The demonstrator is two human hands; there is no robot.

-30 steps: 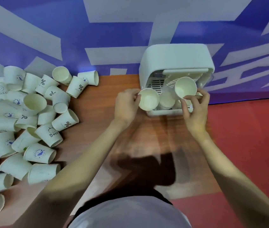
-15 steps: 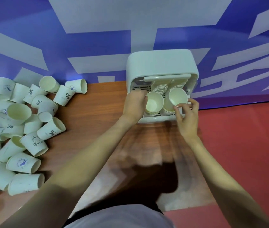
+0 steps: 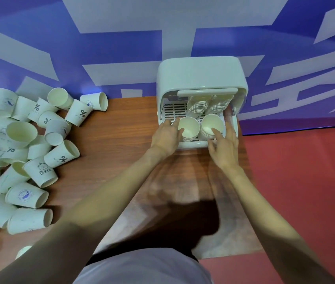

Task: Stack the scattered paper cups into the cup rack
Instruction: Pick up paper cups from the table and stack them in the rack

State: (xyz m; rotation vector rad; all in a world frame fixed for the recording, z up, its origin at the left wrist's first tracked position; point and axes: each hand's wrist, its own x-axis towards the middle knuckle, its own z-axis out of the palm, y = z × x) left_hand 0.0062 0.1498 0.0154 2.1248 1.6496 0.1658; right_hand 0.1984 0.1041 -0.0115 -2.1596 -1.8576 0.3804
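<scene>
The white cup rack [image 3: 201, 76] stands at the table's far edge with its front open. Inside it, two front stacks of paper cups stand side by side, the left stack [image 3: 189, 129] and the right stack [image 3: 211, 126], with two taller stacks [image 3: 200, 105] behind them. My left hand [image 3: 165, 137] rests against the left stack's top cup with straight fingers. My right hand [image 3: 224, 147] is spread, one fingertip touching the right stack's top rim. Neither hand holds a cup. A heap of scattered paper cups [image 3: 29, 140] lies on the left of the table.
The wooden table [image 3: 117, 144] runs from the heap to the rack. A blue and white wall [image 3: 121, 48] rises directly behind. Red floor [image 3: 306, 181] lies to the right of the table edge.
Both hands carried a cup each into the rack, set them on the two front stacks and let go. Their fingers are now straight.
</scene>
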